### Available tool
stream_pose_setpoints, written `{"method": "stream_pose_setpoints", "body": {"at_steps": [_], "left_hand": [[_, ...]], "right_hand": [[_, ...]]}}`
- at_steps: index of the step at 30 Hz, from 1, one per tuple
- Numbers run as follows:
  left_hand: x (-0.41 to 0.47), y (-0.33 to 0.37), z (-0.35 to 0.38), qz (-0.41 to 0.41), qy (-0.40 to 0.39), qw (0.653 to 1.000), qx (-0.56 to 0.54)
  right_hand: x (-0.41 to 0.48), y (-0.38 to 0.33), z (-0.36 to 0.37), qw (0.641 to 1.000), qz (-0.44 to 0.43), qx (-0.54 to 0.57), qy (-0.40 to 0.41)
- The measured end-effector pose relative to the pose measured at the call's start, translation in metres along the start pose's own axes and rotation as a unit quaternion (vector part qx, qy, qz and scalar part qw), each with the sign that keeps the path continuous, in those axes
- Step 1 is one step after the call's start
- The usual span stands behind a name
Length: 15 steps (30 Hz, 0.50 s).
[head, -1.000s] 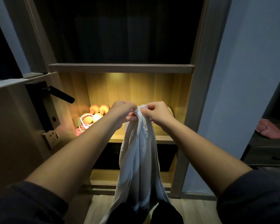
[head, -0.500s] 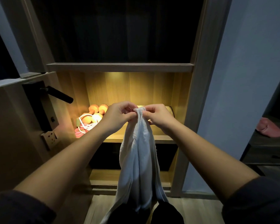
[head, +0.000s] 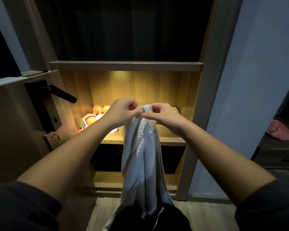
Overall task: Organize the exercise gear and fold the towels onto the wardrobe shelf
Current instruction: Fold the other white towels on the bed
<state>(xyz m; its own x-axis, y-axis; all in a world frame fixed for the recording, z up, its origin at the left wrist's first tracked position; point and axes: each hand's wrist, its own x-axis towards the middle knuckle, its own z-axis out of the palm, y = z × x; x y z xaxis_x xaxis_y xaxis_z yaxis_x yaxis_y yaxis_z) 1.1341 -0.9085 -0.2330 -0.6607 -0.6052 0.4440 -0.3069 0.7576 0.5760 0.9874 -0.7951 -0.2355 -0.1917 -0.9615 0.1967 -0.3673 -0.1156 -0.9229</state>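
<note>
A white towel (head: 144,160) hangs bunched in long folds in front of the lit wardrobe shelf (head: 172,140). My left hand (head: 123,112) and my right hand (head: 163,115) pinch its top edge side by side at shelf height, fingers curled on the cloth. The towel's lower end drops past my dark-clad legs to near the floor. At the shelf's left end lie orange dumbbells (head: 97,109) and a pink and white skipping rope (head: 86,122), partly hidden by my left forearm.
An open door with a black lever handle (head: 62,95) stands close on the left. The dark upper compartment (head: 123,30) sits above the lit shelf, a lower shelf (head: 107,179) below. A grey wall is at right, with a pink item (head: 280,130) on dark furniture.
Both hands have kept their hold at the towel's top and worked along the edge; the right hand's fingers shifted slightly. The towel hangs much as before.
</note>
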Motion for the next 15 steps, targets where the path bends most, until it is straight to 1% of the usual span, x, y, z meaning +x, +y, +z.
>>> {"method": "stream_pose_setpoints", "body": {"at_steps": [1, 3, 5, 6, 8, 10, 12, 14, 15], "left_hand": [[0.002, 0.0, 0.0, -0.002, -0.008, 1.0, 0.013], [0.006, 0.0, 0.001, -0.004, -0.027, 0.999, 0.045], [0.007, -0.002, 0.003, -0.012, -0.053, 0.996, 0.074], [0.006, -0.004, 0.005, -0.017, -0.071, 0.994, 0.076], [0.002, -0.012, 0.003, -0.037, -0.102, 0.993, 0.041], [-0.002, -0.026, -0.001, -0.064, -0.114, 0.991, 0.024], [-0.002, -0.043, -0.007, -0.077, -0.098, 0.988, 0.089], [0.001, -0.059, -0.01, -0.093, -0.042, 0.983, 0.149], [0.0, -0.065, -0.01, -0.105, -0.01, 0.983, 0.15]], "right_hand": [[0.001, 0.001, 0.0, 0.999, -0.008, -0.032, 0.007], [0.004, 0.004, 0.002, 0.996, -0.009, -0.081, 0.045], [0.008, 0.007, 0.004, 0.992, -0.01, -0.098, 0.073], [0.01, 0.008, 0.004, 0.992, -0.016, -0.097, 0.076], [0.016, 0.005, 0.002, 0.99, -0.037, -0.102, 0.084], [0.026, -0.001, -0.005, 0.986, -0.063, -0.112, 0.111], [0.037, -0.008, -0.012, 0.981, -0.076, -0.116, 0.138], [0.049, -0.012, -0.019, 0.977, -0.068, -0.128, 0.157], [0.053, -0.013, -0.021, 0.976, -0.059, -0.13, 0.163]]}}
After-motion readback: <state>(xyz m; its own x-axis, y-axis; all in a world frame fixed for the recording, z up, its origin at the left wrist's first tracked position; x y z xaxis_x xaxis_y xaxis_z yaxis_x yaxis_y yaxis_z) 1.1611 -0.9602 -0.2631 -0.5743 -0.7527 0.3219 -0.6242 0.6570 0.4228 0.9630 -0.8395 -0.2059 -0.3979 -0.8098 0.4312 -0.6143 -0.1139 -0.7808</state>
